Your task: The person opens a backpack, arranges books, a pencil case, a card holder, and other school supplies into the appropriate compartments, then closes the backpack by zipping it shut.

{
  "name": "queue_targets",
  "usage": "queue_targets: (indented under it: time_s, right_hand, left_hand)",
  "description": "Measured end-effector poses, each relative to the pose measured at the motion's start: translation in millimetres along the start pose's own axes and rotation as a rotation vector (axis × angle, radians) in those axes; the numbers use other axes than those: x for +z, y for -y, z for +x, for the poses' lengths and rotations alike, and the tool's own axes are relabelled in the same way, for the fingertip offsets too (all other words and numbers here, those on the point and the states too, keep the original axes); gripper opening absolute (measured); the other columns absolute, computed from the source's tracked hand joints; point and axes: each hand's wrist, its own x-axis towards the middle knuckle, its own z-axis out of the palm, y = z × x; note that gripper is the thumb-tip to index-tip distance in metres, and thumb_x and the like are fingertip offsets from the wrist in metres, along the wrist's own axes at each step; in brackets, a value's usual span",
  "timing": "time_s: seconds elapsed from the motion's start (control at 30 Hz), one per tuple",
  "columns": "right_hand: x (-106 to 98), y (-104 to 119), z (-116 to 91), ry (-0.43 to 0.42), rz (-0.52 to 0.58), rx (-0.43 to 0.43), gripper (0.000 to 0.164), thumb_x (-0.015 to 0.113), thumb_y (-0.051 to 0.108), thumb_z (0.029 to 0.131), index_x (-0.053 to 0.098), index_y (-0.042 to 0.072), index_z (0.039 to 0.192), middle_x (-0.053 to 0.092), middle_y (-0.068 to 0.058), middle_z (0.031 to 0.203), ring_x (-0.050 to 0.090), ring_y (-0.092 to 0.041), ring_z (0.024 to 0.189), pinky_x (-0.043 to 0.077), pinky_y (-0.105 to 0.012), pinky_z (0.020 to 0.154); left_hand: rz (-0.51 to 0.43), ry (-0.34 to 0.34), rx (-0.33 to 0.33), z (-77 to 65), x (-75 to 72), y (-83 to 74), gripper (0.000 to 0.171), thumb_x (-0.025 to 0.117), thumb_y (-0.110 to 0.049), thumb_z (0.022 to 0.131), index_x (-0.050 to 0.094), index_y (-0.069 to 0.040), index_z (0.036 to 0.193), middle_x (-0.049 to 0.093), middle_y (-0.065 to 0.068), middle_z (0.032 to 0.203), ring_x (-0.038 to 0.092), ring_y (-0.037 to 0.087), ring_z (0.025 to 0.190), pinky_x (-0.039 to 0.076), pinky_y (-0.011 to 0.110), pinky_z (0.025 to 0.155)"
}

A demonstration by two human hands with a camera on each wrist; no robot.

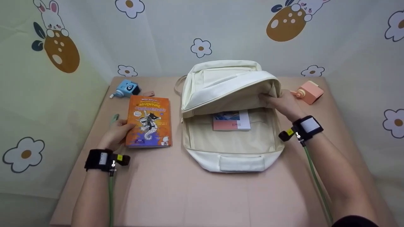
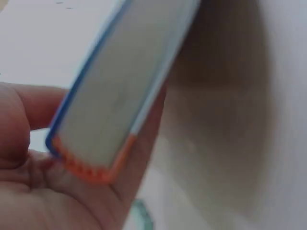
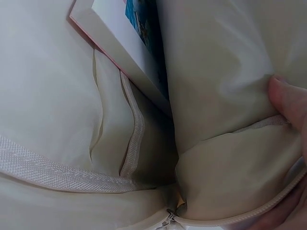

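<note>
My left hand (image 1: 116, 135) grips a thick orange-and-purple book (image 1: 148, 121) by its spine edge, thumb on the cover and fingers beneath. In the left wrist view, the book's page block (image 2: 112, 91) shows tilted, and a shadow falls on the surface beside it. To its right lies a cream backpack (image 1: 203, 162), unzipped. At the backpack's right side, my right hand (image 1: 285, 102) pinches the front flap (image 1: 227, 90) and holds it raised. A smaller pink, white and blue book (image 1: 231, 125) is inside, its upper part hidden under the flap.
A blue toy-like object with a nozzle (image 1: 126, 88) lies at the back left, near a small pinkish piece (image 1: 149, 93). A similar pink object (image 1: 311, 92) is at the back right. A green item (image 1: 115, 118) shows beyond my left hand.
</note>
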Motion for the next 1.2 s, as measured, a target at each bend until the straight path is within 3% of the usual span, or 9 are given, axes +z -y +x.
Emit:
queue_targets:
  time_s: [0.13,0.3,0.47,0.57,0.73,0.93,1.07,1.2]
  right_hand:
    - [1,0,0,0.005,0.008,-0.002,0.064,0.080,0.060,0.081,0.067,0.004,0.107,0.068,-0.006,0.104,0.059,-0.018,0.101,0.043,-0.037,0.098]
    - [2,1,-1,-0.005,0.000,-0.014,0.063,0.080,0.059,0.082,0.067,0.004,0.112,0.067,-0.007,0.106,0.059,-0.019,0.101,0.043,-0.037,0.097]
    - [2,1,-1,-0.029,-0.014,-0.003,0.063,0.079,0.060,0.082,0.065,0.003,0.104,0.064,-0.006,0.101,0.056,-0.020,0.096,0.044,-0.035,0.089]
    - [2,1,1,-0.032,-0.028,0.001,0.063,0.078,0.062,0.082,0.064,0.003,0.099,0.064,-0.005,0.097,0.056,-0.020,0.094,0.044,-0.034,0.087]
    - [3,2,3,-0.031,-0.044,0.009,0.065,0.078,0.065,0.081,0.063,0.003,0.096,0.064,-0.008,0.093,0.058,-0.022,0.091,0.045,-0.035,0.083]
    - [3,5,7,-0.015,-0.045,0.027,0.069,0.076,0.066,0.081,0.064,0.003,0.108,0.064,-0.011,0.106,0.059,-0.022,0.098,0.046,-0.034,0.084]
    - [2,7,8,-0.025,-0.060,0.039,0.069,0.076,0.066,0.081,0.066,0.001,0.102,0.066,-0.011,0.098,0.061,-0.023,0.092,0.048,-0.032,0.080]
    - [2,9,9,-0.020,-0.071,0.033,0.069,0.075,0.066,0.082,0.065,0.002,0.105,0.066,-0.011,0.102,0.061,-0.022,0.094,0.047,-0.031,0.080]
  left_hand:
    - [-0.159,0.039,0.054,-6.5,-0.7,4.1,0.066,0.045,-0.024,0.110,0.011,0.003,0.160,0.047,0.023,0.141,0.068,0.017,0.106,0.055,0.035,0.094]
    - [-0.269,0.066,0.151,-19.1,-2.1,5.0,0.067,0.047,-0.025,0.110,0.011,0.002,0.161,0.053,0.018,0.135,0.068,0.018,0.108,0.056,0.035,0.092]
    - [-0.366,0.106,0.205,-33.1,1.0,-4.6,0.069,0.053,-0.027,0.108,0.016,0.000,0.159,0.063,0.012,0.125,0.070,0.021,0.106,0.058,0.036,0.088]
    - [-0.403,0.154,0.248,-42.3,4.4,-13.2,0.066,0.055,-0.028,0.107,0.021,-0.001,0.158,0.064,0.013,0.128,0.070,0.023,0.108,0.057,0.038,0.089]
    - [-0.401,0.243,0.323,-59.4,9.9,-28.6,0.063,0.054,-0.029,0.107,0.025,-0.002,0.157,0.059,0.019,0.135,0.068,0.027,0.113,0.056,0.041,0.092]
    - [-0.353,0.303,0.385,-85.1,17.6,-50.0,0.057,0.054,-0.028,0.107,0.032,-0.003,0.154,0.057,0.024,0.136,0.068,0.033,0.112,0.056,0.045,0.090]
    - [-0.321,0.407,0.419,-98.2,29.9,-60.7,0.051,0.051,-0.023,0.109,0.033,-0.002,0.152,0.056,0.026,0.135,0.068,0.036,0.111,0.056,0.048,0.089]
    - [-0.279,0.524,0.399,-103.6,50.6,-66.4,0.046,0.049,-0.019,0.110,0.034,-0.001,0.150,0.057,0.027,0.135,0.067,0.037,0.112,0.056,0.050,0.091]
